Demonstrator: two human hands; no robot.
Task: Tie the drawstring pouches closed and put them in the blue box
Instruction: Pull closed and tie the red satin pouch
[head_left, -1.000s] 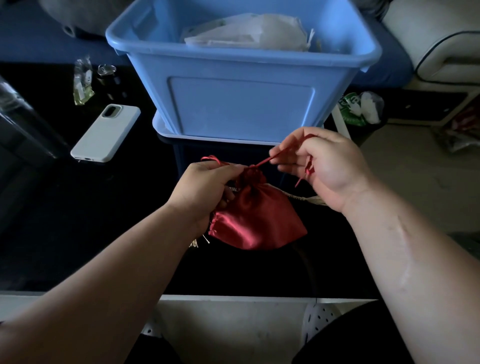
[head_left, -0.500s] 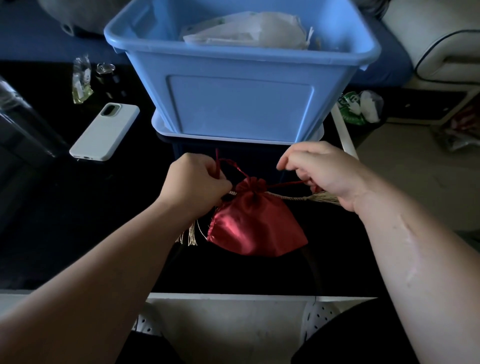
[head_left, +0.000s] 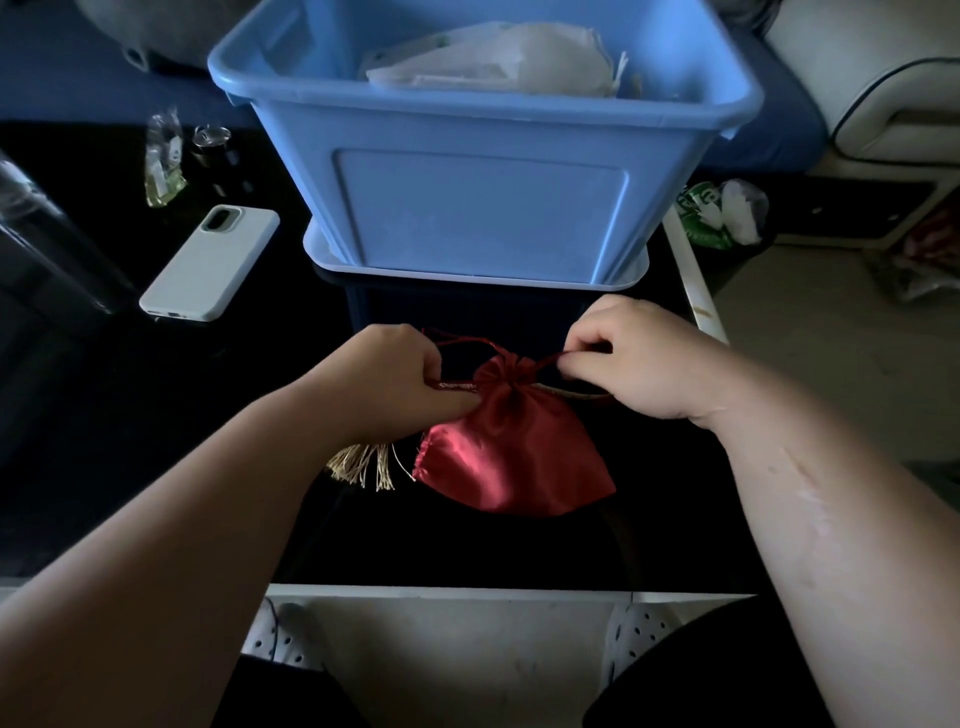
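The left hand (head_left: 384, 379) hid part of the red pouch (head_left: 511, 457)'s gathered neck. The pouch lay lengthwise between the black table (head_left: 156, 415)'s near edge and the blue box (head_left: 483, 208), neck toward the box. Both the left and the right hand (head_left: 639, 358) pinched its drawstring (head_left: 460, 340).

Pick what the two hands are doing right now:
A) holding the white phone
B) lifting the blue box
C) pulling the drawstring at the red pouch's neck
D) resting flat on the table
C: the left hand and right hand each pinch the drawstring on either side of the gathered neck of the red pouch, which lies in front of the blue box.
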